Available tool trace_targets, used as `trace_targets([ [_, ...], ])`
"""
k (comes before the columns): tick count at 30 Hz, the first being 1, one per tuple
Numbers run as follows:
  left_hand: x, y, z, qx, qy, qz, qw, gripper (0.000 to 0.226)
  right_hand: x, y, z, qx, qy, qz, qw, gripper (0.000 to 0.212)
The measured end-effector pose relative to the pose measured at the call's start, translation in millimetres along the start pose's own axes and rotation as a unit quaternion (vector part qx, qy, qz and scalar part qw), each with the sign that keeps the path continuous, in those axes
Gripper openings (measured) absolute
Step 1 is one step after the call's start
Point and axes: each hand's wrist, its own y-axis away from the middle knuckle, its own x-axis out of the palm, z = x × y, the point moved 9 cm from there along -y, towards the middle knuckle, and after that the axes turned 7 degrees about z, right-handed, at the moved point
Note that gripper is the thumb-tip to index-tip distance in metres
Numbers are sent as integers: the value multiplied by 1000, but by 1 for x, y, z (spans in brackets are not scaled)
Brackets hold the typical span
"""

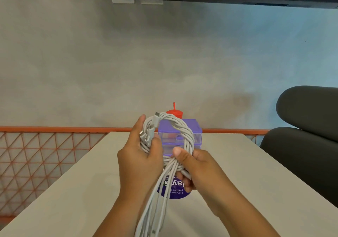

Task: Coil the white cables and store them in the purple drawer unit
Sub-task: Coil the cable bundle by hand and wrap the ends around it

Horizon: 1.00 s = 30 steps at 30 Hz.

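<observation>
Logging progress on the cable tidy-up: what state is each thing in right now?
white cables: partly coiled, loop raised, tails hanging loose.
left hand: grips the loop's side.
right hand: grips the loop's base.
purple drawer unit: drawers look closed.
red cup: upright, straw in.

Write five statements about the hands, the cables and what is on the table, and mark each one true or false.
1. The left hand and the right hand both grip the white cables. True.
2. A red cup with a straw stands behind the purple drawer unit. True.
3. The white cables already lie inside a drawer. False: they are held up in front of the unit, in both hands.
4. The whole length of the cables is coiled. False: only the upper part forms a loop, and several strands hang loose below the hands.
5. A round purple sticker lies on the table beneath the hands. True.
</observation>
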Motion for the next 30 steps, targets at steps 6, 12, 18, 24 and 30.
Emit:
trace_targets([
  [6, 0, -2, -3, 21, -73, 12, 997, 48, -3, 0, 3, -11, 58, -8, 998, 42],
  [12, 3, -3, 0, 17, -28, 5, 999, 44, -10, 1, 12, -46, 135, -55, 988, 36],
  [18, 11, 3, -5, 5, 68, 23, 997, 33, -21, -1, 14, -88, 206, -115, 968, 35],
  [24, 12, 9, -30, 261, -158, 47, 951, 34, -31, -4, 8, -82, 213, -128, 965, 36],
  [30, -22, -7, -41, 130, 116, -27, 984, 21, -39, -23, -29, -16, 255, -101, 962, 39],
])
